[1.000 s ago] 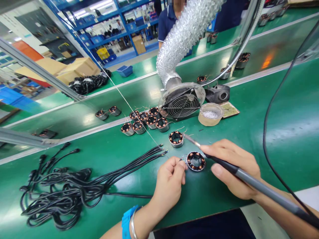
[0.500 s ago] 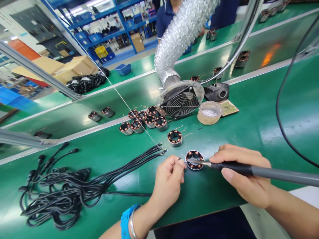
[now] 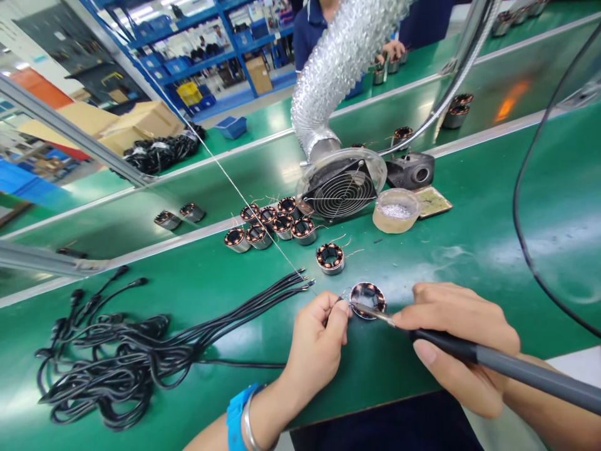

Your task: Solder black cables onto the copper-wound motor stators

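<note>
My right hand (image 3: pixel 462 341) is closed around the dark grip of a soldering iron (image 3: pixel 448 344). The iron's metal tip reaches across a round motor stator (image 3: pixel 367 286) with copper windings, to its left side near my left fingers. My left hand (image 3: pixel 319 338) is pinched on the end of a black cable (image 3: pixel 244 364), beside thin wires from the stator; the exact joint is hidden by my fingertips. A thin strand of solder wire (image 3: pixel 235 188) runs down from above toward my left hand. Another stator (image 3: pixel 330 259) with loose wire ends stands just behind.
Several stators (image 3: pixel 282 225) stand grouped near the fume fan (image 3: pixel 340 191) and its foil duct (image 3: pixel 328 88). A tub (image 3: pixel 397 216) of shiny bits and an iron stand (image 3: pixel 413 170) sit right of it. Coiled black cables (image 3: pixel 122 369) lie left. Across the bench a person's hand (image 3: pixel 394 49) touches stators.
My right hand has tilted the soldering iron, its handle end now lower. Pale smoke shows above my right hand. My left hand stays put. The other person's hand has come into view by the far stators.
</note>
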Demonstrator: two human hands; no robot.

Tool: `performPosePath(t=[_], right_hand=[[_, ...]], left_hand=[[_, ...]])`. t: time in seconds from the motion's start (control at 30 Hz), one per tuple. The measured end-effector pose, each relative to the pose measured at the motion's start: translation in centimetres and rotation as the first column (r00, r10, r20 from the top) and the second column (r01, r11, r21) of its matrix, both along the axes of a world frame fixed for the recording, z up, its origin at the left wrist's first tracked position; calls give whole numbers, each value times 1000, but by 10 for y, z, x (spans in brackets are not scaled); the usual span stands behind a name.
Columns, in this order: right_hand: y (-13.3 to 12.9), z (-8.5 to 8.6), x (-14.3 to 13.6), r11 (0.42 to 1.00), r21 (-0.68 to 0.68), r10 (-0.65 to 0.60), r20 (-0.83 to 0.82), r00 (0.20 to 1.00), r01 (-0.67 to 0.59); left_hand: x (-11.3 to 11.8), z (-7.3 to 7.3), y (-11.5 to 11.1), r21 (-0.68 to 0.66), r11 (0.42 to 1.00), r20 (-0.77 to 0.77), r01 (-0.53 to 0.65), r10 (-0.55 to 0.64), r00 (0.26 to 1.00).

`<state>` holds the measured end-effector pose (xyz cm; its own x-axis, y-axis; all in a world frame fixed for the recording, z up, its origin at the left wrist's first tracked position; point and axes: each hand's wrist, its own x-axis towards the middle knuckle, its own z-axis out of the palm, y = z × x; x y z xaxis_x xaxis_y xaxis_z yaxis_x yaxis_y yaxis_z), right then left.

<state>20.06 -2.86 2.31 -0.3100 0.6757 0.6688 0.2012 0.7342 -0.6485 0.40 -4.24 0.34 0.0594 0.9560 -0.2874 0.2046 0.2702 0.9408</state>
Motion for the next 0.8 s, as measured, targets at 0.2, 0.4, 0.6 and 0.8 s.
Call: performPosePath(t=[0.2,0.4,0.6,0.8], right_hand=[[4,-1,4,996,21,-91,-36,995,92],[20,-8,13,878,164,-451,-31,892,450],[40,-21,30,722,207,-692,202,693,660],[39,-23,28,745,80,-652,297,697,663]], left_hand=[[0,-1,-1,1,1000,-1,4,-4,1000],[-1,-3,0,0,1000,-1,10,-10,1000],[0,-1,0,5,1000,-11,17,-17,1000],[1,0,1,12,1000,3,16,-16,1000]])
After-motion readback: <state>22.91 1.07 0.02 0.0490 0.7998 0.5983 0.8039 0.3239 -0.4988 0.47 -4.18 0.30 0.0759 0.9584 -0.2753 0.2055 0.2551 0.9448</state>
